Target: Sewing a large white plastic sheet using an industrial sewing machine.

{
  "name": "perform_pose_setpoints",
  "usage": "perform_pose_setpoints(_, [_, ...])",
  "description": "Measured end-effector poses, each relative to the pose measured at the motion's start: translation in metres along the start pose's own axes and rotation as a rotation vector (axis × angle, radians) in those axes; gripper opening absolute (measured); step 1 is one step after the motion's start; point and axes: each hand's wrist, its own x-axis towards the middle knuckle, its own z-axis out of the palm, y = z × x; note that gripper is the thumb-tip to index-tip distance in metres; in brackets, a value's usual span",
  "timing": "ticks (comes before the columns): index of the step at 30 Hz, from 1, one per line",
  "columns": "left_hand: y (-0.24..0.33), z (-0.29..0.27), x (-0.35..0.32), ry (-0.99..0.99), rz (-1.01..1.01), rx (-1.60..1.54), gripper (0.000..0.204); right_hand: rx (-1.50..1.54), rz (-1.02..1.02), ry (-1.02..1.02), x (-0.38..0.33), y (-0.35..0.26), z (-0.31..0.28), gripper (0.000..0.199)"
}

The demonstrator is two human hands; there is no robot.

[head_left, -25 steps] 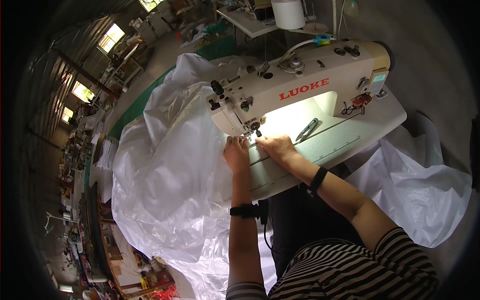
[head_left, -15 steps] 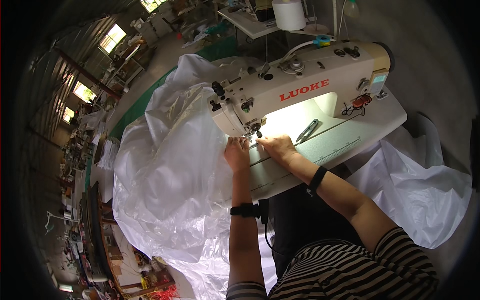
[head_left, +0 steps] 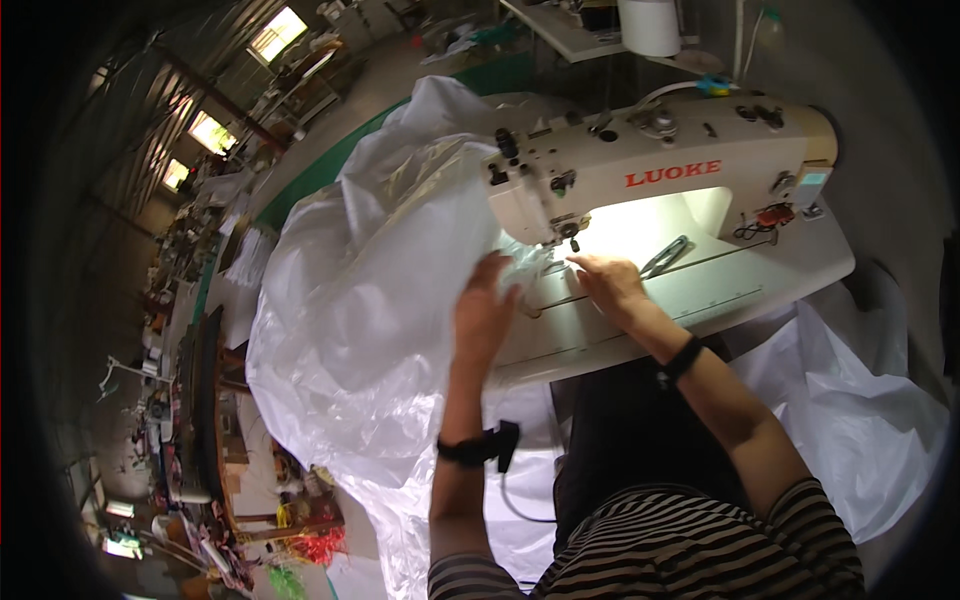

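A white sewing machine [head_left: 660,165] stands in front of me, its lamp lighting the needle area. My left hand [head_left: 483,318] is left of the needle, over the edge of a large white plastic sheet [head_left: 350,290]. It is blurred, with thumb and fingers apart. Right of the presser foot [head_left: 556,256], my right hand [head_left: 612,284] is low over the machine bed [head_left: 700,300]. Its fingertips are drawn together; anything between them is too small to make out. Beyond this hand, thread snips [head_left: 665,257] lie on the bed.
The sheet bulges over the left of the table, and more white sheeting [head_left: 850,400] hangs at the right. A white thread cone [head_left: 649,26] stands behind the machine. Further left are cluttered workbenches [head_left: 215,400] and a red tangle [head_left: 318,545] on the floor.
My left hand has come away from the needle toward me, and its fingers have spread. The right hand remains near the presser foot. The whole view has shifted, with the machine now further right.
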Motion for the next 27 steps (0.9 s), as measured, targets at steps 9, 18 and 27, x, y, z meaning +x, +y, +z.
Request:
perform_pose_setpoints(9, [-0.172, -0.162, -0.103, -0.073, -0.722, 0.757, 0.08, 0.759, -0.012, -0.619, -0.119, -0.08, -0.01, 0.018])
perform_pose_setpoints(18, [-0.166, -0.152, -0.153, -0.072, -0.744, 0.477, 0.065, 1.503, 0.759, -0.843, -0.134, -0.136, 0.129, 0.033])
perform_pose_setpoints(27, [-0.056, -0.223, -0.112, 0.104, -0.224, 0.457, 0.07, 1.708, 0.813, -1.094, -0.107, -0.198, 0.141, 0.039])
